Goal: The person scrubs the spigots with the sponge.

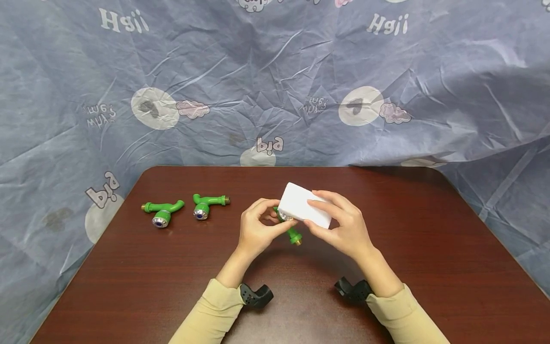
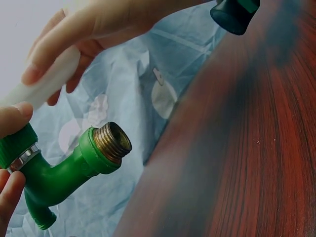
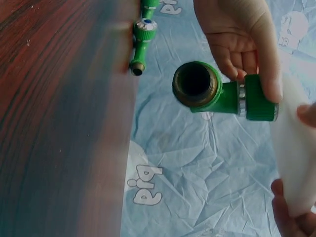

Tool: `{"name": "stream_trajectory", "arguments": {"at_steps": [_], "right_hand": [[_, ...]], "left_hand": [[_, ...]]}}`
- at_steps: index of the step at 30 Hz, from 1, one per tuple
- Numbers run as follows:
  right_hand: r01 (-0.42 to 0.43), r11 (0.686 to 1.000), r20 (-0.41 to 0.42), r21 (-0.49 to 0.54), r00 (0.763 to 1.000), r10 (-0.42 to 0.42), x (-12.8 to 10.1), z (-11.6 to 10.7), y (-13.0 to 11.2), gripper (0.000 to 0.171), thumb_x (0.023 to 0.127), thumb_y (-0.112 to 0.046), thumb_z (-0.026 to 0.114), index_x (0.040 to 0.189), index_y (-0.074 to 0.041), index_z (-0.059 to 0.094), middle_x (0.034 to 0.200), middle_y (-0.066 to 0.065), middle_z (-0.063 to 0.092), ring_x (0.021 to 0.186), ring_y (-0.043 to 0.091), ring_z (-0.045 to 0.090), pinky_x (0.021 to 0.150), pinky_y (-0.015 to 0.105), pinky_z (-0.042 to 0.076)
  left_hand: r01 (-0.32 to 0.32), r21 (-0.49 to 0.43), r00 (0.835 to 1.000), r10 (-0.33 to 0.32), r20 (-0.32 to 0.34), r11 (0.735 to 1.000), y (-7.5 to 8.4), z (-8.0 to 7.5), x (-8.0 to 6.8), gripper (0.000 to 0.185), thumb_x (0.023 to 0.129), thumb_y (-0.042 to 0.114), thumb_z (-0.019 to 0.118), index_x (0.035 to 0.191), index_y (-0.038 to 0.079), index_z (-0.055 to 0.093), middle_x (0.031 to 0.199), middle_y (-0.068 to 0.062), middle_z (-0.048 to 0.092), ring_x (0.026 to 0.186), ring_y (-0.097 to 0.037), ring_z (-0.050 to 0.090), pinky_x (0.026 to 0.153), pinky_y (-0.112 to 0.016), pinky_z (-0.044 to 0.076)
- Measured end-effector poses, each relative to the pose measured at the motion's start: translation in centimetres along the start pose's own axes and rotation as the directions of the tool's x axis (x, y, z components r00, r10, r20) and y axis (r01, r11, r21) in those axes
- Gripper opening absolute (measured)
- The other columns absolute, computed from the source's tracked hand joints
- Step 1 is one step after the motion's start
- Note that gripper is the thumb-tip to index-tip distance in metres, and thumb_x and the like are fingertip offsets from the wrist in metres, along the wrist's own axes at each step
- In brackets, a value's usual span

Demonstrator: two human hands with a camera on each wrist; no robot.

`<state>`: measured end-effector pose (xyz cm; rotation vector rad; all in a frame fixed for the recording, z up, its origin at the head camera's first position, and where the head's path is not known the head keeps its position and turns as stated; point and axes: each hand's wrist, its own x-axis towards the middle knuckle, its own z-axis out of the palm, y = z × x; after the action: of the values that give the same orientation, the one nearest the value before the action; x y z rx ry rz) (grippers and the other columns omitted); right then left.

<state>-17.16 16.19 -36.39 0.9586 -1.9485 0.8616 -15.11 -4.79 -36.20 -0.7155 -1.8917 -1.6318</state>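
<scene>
My left hand [image 1: 258, 228] gripped the green tap [image 1: 294, 234], brass thread pointing to five o'clock; my right hand [image 1: 343, 224] pinched the white sponge [image 1: 302, 204] against its knob, seemingly for wiping.

A dark reddish-brown wooden desk [image 1: 386, 286] with rounded corners carries two green plastic taps [image 1: 162, 211] [image 1: 206, 204] lying side by side near its left edge, apparently identical.
</scene>
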Motion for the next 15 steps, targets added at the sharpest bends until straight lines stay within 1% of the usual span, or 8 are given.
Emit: {"name": "stream_trajectory", "arguments": {"at_steps": [3,5,7,9,12,13,15], "right_hand": [[-0.050,0.997,-0.058,-0.052,0.997,0.047,-0.02,-0.29,0.31,0.031,0.077,-0.028,0.073,0.101,-0.007,0.072,0.110,0.010,0.065,0.096,0.026,0.062,0.077,0.020,0.045],[-0.075,0.996,-0.101,-0.049,0.992,0.070,0.05,-0.43,0.42,0.031,0.074,-0.023,0.074,0.100,-0.007,0.072,0.109,0.010,0.065,0.095,0.026,0.063,0.077,0.018,0.044],[-0.069,0.997,-0.121,-0.023,0.991,0.065,0.11,-0.45,0.40,0.032,0.073,-0.021,0.075,0.100,-0.006,0.072,0.109,0.011,0.066,0.095,0.026,0.063,0.079,0.017,0.044],[-0.034,0.999,-0.096,0.013,0.995,0.035,0.16,-0.37,0.17,0.031,0.075,-0.024,0.074,0.101,-0.006,0.072,0.109,0.011,0.065,0.095,0.026,0.063,0.080,0.017,0.044],[0.027,0.999,-0.013,0.040,1.000,-0.026,0.20,-0.13,-0.27,0.032,0.080,-0.031,0.071,0.101,-0.008,0.072,0.110,0.010,0.065,0.096,0.025,0.062,0.082,0.021,0.046],[0.038,0.999,0.010,0.038,0.999,-0.038,0.21,-0.08,-0.39,0.032,0.081,-0.033,0.069,0.101,-0.008,0.072,0.110,0.010,0.065,0.096,0.025,0.062,0.083,0.023,0.046],[0.036,0.999,0.026,0.016,0.999,-0.037,0.20,-0.01,-0.51,0.033,0.083,-0.035,0.068,0.101,-0.009,0.072,0.110,0.010,0.065,0.096,0.025,0.062,0.081,0.026,0.048]], "left_hand": [[-0.018,0.010,1.000,0.018,0.001,1.000,-0.03,0.09,0.03,0.040,0.059,-0.004,0.086,0.094,-0.008,0.066,0.078,-0.017,0.060,0.062,-0.033,0.058,0.055,-0.042,0.055],[-0.017,0.010,1.000,0.017,-0.002,1.000,-0.06,0.08,0.04,0.040,0.059,-0.003,0.086,0.094,-0.007,0.066,0.077,-0.016,0.060,0.062,-0.033,0.058,0.055,-0.043,0.055],[-0.015,0.011,1.000,0.015,-0.007,1.000,-0.10,0.02,0.05,0.040,0.059,-0.004,0.086,0.094,-0.007,0.066,0.077,-0.016,0.061,0.062,-0.033,0.057,0.055,-0.043,0.054],[-0.013,0.011,1.000,0.013,-0.005,1.000,-0.12,-0.04,0.05,0.040,0.059,-0.005,0.085,0.094,-0.007,0.066,0.077,-0.016,0.060,0.063,-0.033,0.058,0.055,-0.043,0.055],[-0.014,-0.001,1.000,0.014,0.011,1.000,-0.09,-0.10,0.02,0.038,0.061,-0.008,0.083,0.094,-0.008,0.065,0.078,-0.016,0.060,0.063,-0.032,0.059,0.056,-0.042,0.055],[-0.015,-0.005,1.000,0.015,0.017,1.000,-0.07,-0.11,0.01,0.037,0.061,-0.009,0.083,0.094,-0.009,0.065,0.078,-0.016,0.060,0.063,-0.032,0.059,0.056,-0.042,0.055],[-0.019,-0.001,1.000,0.019,0.022,1.000,-0.05,-0.10,0.01,0.037,0.061,-0.008,0.083,0.094,-0.009,0.065,0.078,-0.016,0.060,0.063,-0.032,0.059,0.056,-0.041,0.055]]}}
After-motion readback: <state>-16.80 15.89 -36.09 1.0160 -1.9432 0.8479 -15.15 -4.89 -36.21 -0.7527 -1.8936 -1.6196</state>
